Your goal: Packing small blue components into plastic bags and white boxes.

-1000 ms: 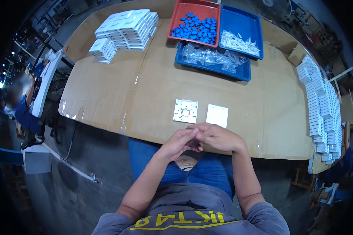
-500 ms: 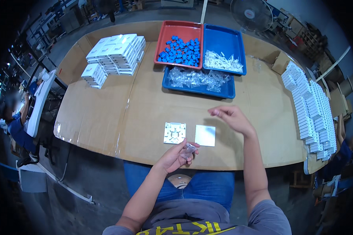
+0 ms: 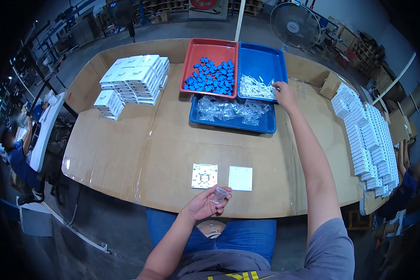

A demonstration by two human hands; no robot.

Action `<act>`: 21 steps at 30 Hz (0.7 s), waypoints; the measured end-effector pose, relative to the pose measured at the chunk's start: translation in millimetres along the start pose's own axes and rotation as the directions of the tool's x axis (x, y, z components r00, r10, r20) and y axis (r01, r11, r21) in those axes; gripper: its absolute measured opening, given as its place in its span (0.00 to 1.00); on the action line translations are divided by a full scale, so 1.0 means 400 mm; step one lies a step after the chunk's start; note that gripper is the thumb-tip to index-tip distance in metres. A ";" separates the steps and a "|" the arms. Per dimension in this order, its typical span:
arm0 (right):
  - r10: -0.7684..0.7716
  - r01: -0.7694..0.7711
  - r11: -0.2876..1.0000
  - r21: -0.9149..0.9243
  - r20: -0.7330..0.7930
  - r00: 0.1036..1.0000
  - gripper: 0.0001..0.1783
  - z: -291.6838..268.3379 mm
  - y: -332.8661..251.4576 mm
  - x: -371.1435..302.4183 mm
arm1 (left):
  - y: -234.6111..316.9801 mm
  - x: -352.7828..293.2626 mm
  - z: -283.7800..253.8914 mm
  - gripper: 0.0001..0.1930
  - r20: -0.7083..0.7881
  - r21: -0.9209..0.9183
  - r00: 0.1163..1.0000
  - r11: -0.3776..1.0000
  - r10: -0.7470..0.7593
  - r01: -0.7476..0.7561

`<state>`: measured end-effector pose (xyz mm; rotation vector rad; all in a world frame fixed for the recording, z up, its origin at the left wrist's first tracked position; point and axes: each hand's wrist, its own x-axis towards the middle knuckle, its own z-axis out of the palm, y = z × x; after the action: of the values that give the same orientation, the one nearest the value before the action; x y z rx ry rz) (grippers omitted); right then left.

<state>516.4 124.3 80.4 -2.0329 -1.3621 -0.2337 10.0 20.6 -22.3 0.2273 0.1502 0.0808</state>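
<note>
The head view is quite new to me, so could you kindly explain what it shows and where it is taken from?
There is no machine here: a person works with two bare hands. A wide fisheye camera on the person's head looks down, so straight edges bend near the rim.

The left hand holds a small clear plastic bag. The right hand reaches to the upper blue tray, its fingers beside the white pieces; whether it grips one is unclear.

On the brown worktop, a red tray carries blue pieces, and a lower blue tray has crumpled clear plastic. Nearer the person lie two square white plates. Stacked white items stand at the left and right.
</note>
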 end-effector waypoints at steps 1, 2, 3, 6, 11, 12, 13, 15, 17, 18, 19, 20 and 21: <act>0.035 -0.032 0.995 -0.099 0.029 0.999 0.12 0.005 0.005 0.008 | 0.000 -0.001 0.000 0.28 0.001 -0.008 1.000 1.000 -0.004 0.004; 0.073 -0.061 0.978 -0.200 0.055 0.996 0.12 0.009 0.010 0.015 | 0.001 -0.003 -0.001 0.28 0.003 -0.016 1.000 1.000 -0.010 0.010; 0.071 -0.059 0.978 -0.198 0.056 0.996 0.12 0.008 0.013 0.018 | -0.001 -0.002 -0.001 0.28 0.002 -0.016 1.000 1.000 -0.007 0.007; 0.160 -0.152 0.962 -0.226 0.022 0.987 0.12 0.007 0.023 0.020 | 0.001 0.003 0.000 0.28 0.004 -0.032 1.000 0.999 -0.018 0.018; 0.182 -0.160 0.959 -0.233 0.076 0.980 0.11 0.021 0.033 0.018 | 0.000 0.007 0.001 0.28 -0.001 -0.016 0.999 0.999 -0.039 0.039; 0.182 -0.160 0.959 -0.232 0.077 0.980 0.11 0.024 0.035 0.019 | 0.000 0.008 0.000 0.28 -0.002 -0.016 0.999 0.999 -0.039 0.039; 0.170 -0.153 0.960 -0.234 0.057 0.984 0.10 0.026 0.036 0.021 | 0.000 0.009 -0.002 0.28 -0.006 -0.013 0.999 0.999 -0.040 0.040; 0.156 -0.144 0.962 -0.233 0.037 0.987 0.09 0.028 0.031 0.029 | 0.000 0.009 -0.002 0.28 -0.012 -0.009 0.999 0.999 -0.039 0.039; 0.236 -0.212 0.962 -0.174 0.131 0.963 0.09 0.026 0.018 0.044 | 0.000 0.007 0.001 0.28 -0.049 0.008 0.998 0.999 -0.034 0.034; 0.234 -0.211 0.962 -0.173 0.130 0.963 0.09 0.028 0.018 0.045 | 0.000 0.008 0.002 0.28 -0.049 0.010 0.998 0.999 -0.033 0.033; 0.230 -0.211 0.964 -0.162 0.111 0.967 0.09 0.031 0.018 0.046 | -0.001 0.009 0.005 0.29 -0.040 0.007 0.999 1.000 -0.031 0.031; 0.227 -0.211 0.966 -0.151 0.092 0.970 0.09 0.034 0.018 0.047 | -0.001 0.009 0.007 0.29 -0.031 0.004 0.999 1.000 -0.028 0.028; 0.227 -0.212 0.966 -0.150 0.091 0.970 0.09 0.035 0.022 0.050 | -0.001 0.009 0.010 0.29 -0.031 0.005 0.999 1.000 -0.028 0.029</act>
<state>529.9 145.9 75.6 -2.3232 -1.1985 -0.1253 14.1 19.8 -19.1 0.2298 0.1840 0.0555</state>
